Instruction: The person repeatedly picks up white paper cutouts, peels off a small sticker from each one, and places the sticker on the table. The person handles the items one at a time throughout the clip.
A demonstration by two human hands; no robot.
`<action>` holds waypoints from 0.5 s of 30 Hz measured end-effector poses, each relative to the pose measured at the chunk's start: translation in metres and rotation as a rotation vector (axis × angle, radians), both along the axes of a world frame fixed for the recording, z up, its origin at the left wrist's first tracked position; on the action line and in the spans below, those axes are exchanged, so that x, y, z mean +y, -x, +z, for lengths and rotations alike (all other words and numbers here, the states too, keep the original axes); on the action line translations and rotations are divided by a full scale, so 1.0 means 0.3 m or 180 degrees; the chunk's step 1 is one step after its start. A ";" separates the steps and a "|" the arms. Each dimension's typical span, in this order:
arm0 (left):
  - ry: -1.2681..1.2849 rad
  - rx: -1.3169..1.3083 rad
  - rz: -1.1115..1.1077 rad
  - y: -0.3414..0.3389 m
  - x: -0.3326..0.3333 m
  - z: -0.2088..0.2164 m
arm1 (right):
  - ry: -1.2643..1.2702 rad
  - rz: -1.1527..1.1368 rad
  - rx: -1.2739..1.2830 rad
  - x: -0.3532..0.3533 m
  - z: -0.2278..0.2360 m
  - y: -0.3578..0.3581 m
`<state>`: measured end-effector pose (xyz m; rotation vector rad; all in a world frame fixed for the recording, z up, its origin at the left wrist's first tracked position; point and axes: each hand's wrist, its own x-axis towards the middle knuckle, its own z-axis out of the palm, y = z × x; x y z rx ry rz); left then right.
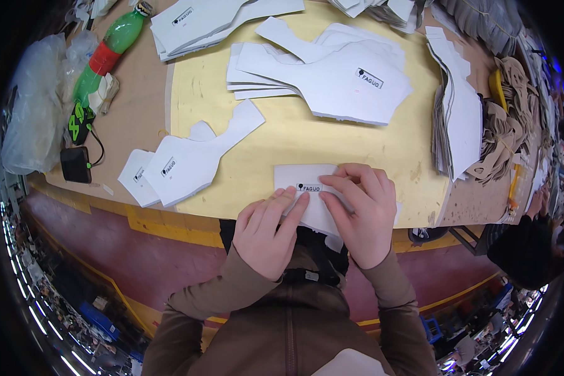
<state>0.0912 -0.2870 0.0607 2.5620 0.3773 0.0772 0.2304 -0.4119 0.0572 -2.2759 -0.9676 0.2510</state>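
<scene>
In front of me, close to the table's near edge, lies a cut white panel [297, 173]. A small rectangular label [309, 188] with dark print rests on it. My left hand [264, 230] is closed at the label's left end, thumb and fingertips pressed against the edge. My right hand [368, 216] pinches at the label's right end, with its index finger and thumb bent toward each other. Both hands cover parts of the panel's sides. To the left, two overlapping white panels [191, 163] carry the same kind of label.
A fanned stack of white panels [332, 81] lies ahead, another pile [200, 25] far left. White pieces [457, 113] and tan cut parts [501, 138] sit at right. At left are a green bottle [120, 34], a black device [76, 165] and plastic bags [34, 106].
</scene>
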 end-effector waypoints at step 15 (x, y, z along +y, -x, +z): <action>-0.0298 0.0476 -0.0117 0.018 -0.005 0.012 | 0.0207 0.0018 -0.0437 -0.009 -0.002 0.041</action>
